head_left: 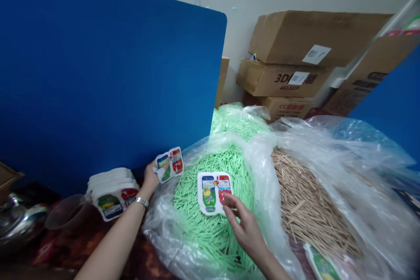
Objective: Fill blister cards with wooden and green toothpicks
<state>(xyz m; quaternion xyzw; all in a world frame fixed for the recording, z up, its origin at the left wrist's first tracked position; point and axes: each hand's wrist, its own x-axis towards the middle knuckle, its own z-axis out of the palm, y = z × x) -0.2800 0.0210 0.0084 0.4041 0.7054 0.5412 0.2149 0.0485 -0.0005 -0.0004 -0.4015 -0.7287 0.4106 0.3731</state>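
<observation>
My left hand [152,179] is closed on the edge of a small flat packet [176,160], white-rimmed and printed with a green and a red drink can. A matching packet [207,197] lies face up on the pale green sticks [187,212] in a clear plastic bag. My right hand [241,223] is at that packet's right edge, fingertips over its red half, thumb and forefinger apart. Beside my left forearm sits a stack of similar packets [113,188]. Whether my right fingertips press on the packet is hard to tell.
Brown sticks [308,201] fill another clear bag [361,157] at the right. A blue panel [108,65] stands behind my left hand. Cardboard boxes [295,39] are piled against the wall. A clear plastic bowl [67,214] and a shiny metal pot [19,223] sit at lower left.
</observation>
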